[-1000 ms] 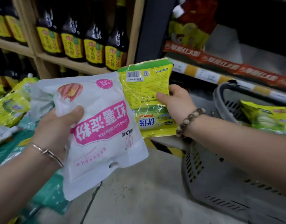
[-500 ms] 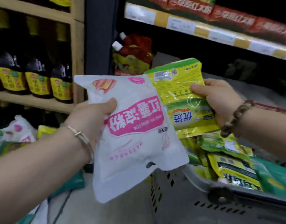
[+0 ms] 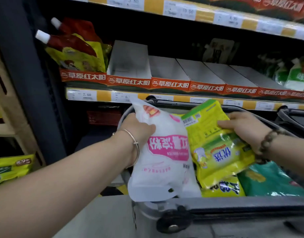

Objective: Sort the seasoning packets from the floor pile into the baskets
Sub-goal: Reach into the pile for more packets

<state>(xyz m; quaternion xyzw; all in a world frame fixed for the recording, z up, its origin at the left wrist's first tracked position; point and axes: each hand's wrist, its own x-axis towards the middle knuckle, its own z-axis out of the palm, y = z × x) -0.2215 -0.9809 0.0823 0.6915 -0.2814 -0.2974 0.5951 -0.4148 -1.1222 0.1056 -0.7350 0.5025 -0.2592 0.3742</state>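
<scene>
Both packets had come down since half a second earlier, from chest height in front of the shelves to just over the open basket (image 3: 233, 204). The white packet (image 3: 163, 162) with the pink label hung at the basket's left end, its long axis running from the far upper left down toward the near rim, print upside down and the hang hole at the near, lower end. The left hand (image 3: 139, 129) gripped it by its upper left edge, thumb curled across the front and fingers hidden behind. Just beside it, overlapping its right edge, the yellow-green packet (image 3: 214, 140) lay tilted, green-banded end pointing away toward the shelf, long axis slanting down to the near right. The right hand (image 3: 242, 126) pinched its right edge, thumb on the front, the other fingers out of sight behind. Under them in the basket lay a yellow packet (image 3: 223, 188) and a teal packet (image 3: 268, 181). A second basket (image 3: 293, 115) stood further right. The grey basket sat on a pale floor (image 3: 103, 219) against a store shelf (image 3: 165, 97) with yellow price strips, orange-red display trays (image 3: 168, 84) and spouted pouches (image 3: 75, 52) at its left end. More yellow packets (image 3: 10, 167) lay low at the left.
</scene>
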